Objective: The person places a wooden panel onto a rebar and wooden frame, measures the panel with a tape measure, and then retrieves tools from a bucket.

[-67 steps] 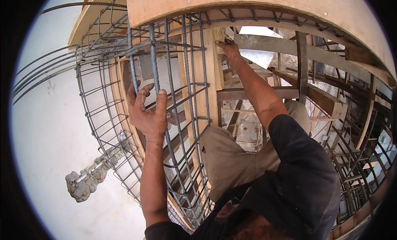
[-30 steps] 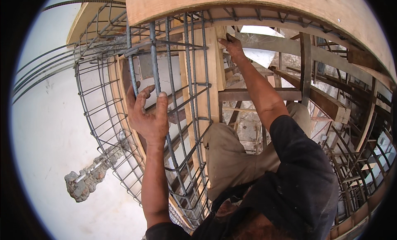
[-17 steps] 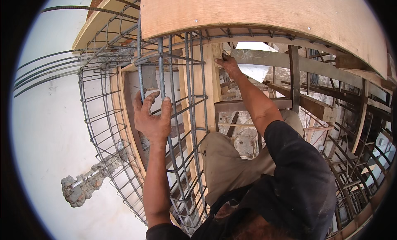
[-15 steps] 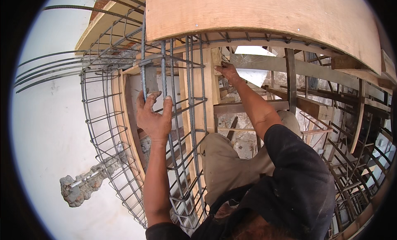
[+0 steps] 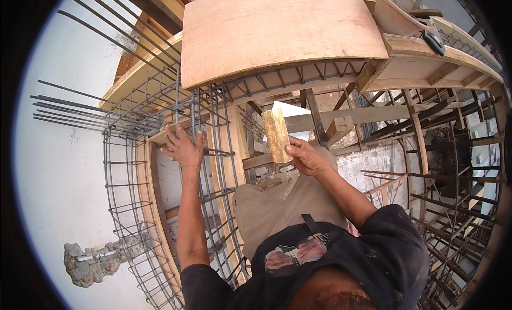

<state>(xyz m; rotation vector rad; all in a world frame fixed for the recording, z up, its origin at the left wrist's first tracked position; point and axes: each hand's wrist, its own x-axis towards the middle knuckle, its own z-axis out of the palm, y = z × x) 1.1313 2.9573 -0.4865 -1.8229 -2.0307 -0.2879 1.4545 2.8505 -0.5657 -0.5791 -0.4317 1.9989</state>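
Observation:
In my right hand (image 5: 305, 154) is a short wood block (image 5: 276, 135), gripped near its lower end between thumb and fingers and held up above my lap. My left hand (image 5: 184, 150) is open, its fingers spread against the top of a wooden form board (image 5: 160, 135) next to the rebar. I cannot tell how firmly the fingertips press there. Right beside that hand runs a tied rebar cage (image 5: 221, 134) of long bars and stirrups. Between the cage and my legs stands a pale timber form side (image 5: 234, 144).
A large plywood sheet (image 5: 282, 32) covers the rebar ahead. At the far right, a bucket (image 5: 397, 14) stands beside a dark-handled tool (image 5: 433, 42). Rebar ends (image 5: 69, 110) jut toward the white wall (image 5: 58, 192). Timber props and beams (image 5: 416, 128) crowd the right side below.
My right hand has drawn back toward me and now holds the wood block out from the form side. My left hand has shifted slightly left and down, off the upright bars. The view has tilted up.

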